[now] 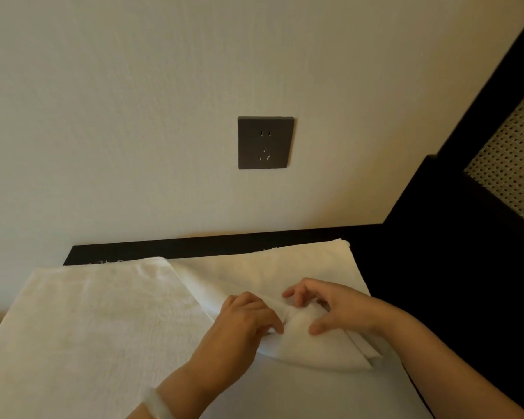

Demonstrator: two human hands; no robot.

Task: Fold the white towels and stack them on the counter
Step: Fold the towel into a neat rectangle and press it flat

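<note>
A white towel point(82, 334) lies spread over the dark counter point(406, 267), covering most of the lower view. Another white layer point(270, 264) lies flat behind it toward the wall. Near the middle, a corner of the cloth point(315, 343) is bunched up and lifted. My left hand point(245, 322) grips that bunched corner from the left, its fingers curled into the fold. On the other side my right hand point(330, 309) holds the same corner, thumb low and curled fingers above.
A dark wall socket point(265, 143) sits on the pale wall above the counter. A dark wooden frame with a woven cane panel point(515, 158) stands at the right. The counter's back edge point(194, 246) runs along the wall.
</note>
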